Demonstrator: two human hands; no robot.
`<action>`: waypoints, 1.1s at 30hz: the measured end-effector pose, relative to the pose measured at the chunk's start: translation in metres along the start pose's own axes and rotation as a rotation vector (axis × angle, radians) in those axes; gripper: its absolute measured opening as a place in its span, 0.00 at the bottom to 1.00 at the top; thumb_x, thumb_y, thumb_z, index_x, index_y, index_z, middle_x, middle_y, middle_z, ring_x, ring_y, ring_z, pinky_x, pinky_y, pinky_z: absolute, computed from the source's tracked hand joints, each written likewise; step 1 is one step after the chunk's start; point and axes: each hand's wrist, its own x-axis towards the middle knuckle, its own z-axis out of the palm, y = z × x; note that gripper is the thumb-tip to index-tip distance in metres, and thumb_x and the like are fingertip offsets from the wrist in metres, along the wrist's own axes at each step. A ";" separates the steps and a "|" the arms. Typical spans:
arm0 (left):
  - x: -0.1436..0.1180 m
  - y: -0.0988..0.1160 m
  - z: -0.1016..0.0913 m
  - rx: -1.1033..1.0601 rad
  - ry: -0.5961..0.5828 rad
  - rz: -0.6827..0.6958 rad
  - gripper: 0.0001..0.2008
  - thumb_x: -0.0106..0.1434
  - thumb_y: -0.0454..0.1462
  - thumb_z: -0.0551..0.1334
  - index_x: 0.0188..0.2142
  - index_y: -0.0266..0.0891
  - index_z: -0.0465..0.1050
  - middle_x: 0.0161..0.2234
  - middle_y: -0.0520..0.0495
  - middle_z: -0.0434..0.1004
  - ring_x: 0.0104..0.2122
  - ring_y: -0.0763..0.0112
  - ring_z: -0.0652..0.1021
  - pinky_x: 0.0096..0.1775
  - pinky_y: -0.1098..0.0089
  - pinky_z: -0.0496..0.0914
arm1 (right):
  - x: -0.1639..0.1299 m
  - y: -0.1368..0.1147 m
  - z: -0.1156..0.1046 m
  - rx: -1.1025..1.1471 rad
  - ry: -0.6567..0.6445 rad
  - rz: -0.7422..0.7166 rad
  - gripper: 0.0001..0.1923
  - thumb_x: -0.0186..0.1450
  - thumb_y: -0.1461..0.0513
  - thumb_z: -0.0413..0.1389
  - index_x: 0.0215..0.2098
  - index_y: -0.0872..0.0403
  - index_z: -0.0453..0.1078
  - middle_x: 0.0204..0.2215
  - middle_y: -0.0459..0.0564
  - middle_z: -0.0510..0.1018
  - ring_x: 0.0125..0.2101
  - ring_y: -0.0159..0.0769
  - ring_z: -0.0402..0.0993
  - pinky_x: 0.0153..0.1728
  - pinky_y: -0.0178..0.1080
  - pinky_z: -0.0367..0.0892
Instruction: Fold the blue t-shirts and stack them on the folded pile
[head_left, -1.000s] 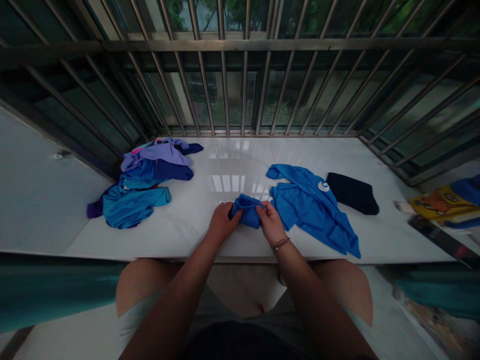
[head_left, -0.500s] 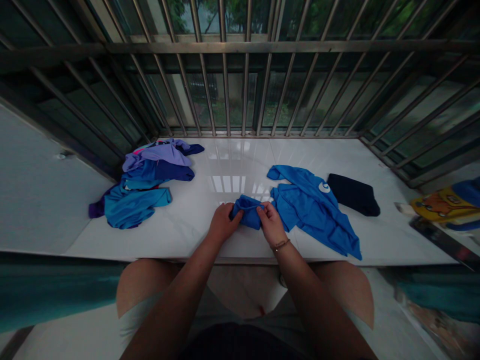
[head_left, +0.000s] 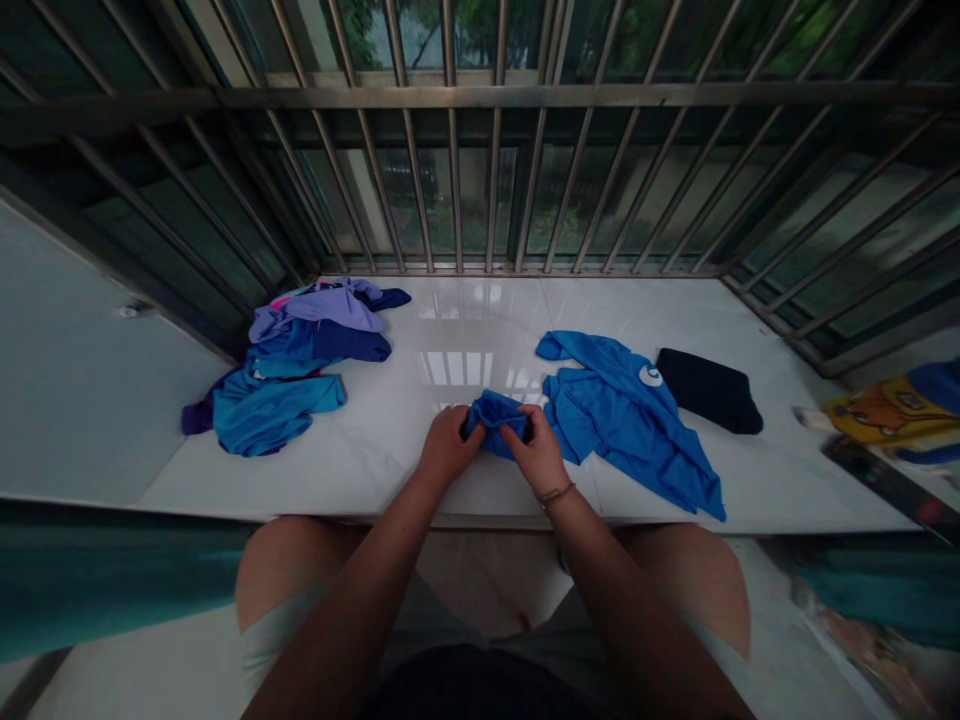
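A small bundle of folded blue cloth (head_left: 495, 412) is between my hands, close to the front of the white ledge. My left hand (head_left: 448, 440) grips its left side, thumb on the near edge. My right hand (head_left: 537, 445) pinches the right side, with the thumb pushed in at the top opening. What kind of garment the bundle is, I cannot make out. Just right of my right hand lies a spread blue garment (head_left: 622, 410) with a white round mark. Beyond it rests a folded dark navy cloth (head_left: 709, 390).
A heap of purple and blue clothes (head_left: 277, 390) lies on the left of the white ledge (head_left: 390, 440). Metal bars (head_left: 450, 180) close off the window behind. At the far right are a yellow and blue bag (head_left: 892, 405) and a dark flat box (head_left: 877, 480).
My right hand has shifted its grip inward on the blue cloth, its thumb moving left into the opening. The bundle's top has opened and crumpled a little. My left hand stays about where it was.
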 end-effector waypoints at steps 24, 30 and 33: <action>-0.003 0.006 -0.015 -0.445 0.161 -0.148 0.21 0.81 0.48 0.51 0.43 0.44 0.80 0.42 0.45 0.87 0.46 0.58 0.85 0.52 0.59 0.78 | -0.060 -0.048 -0.007 -0.634 -0.294 -0.159 0.08 0.78 0.56 0.60 0.49 0.51 0.80 0.41 0.55 0.85 0.43 0.50 0.82 0.47 0.48 0.76; -0.001 0.010 -0.013 -0.314 0.063 -0.110 0.18 0.79 0.47 0.54 0.39 0.46 0.79 0.39 0.46 0.87 0.43 0.58 0.85 0.50 0.59 0.77 | -0.059 -0.062 -0.005 -0.987 -0.140 -0.138 0.10 0.78 0.56 0.61 0.48 0.52 0.82 0.58 0.67 0.80 0.58 0.60 0.76 0.57 0.54 0.72; 0.000 0.011 -0.013 -0.314 0.064 -0.112 0.18 0.79 0.48 0.54 0.39 0.46 0.78 0.39 0.46 0.87 0.43 0.58 0.85 0.49 0.60 0.76 | -0.056 -0.067 0.001 -1.031 -0.202 -0.069 0.12 0.80 0.57 0.57 0.49 0.53 0.83 0.59 0.68 0.79 0.57 0.58 0.78 0.56 0.52 0.72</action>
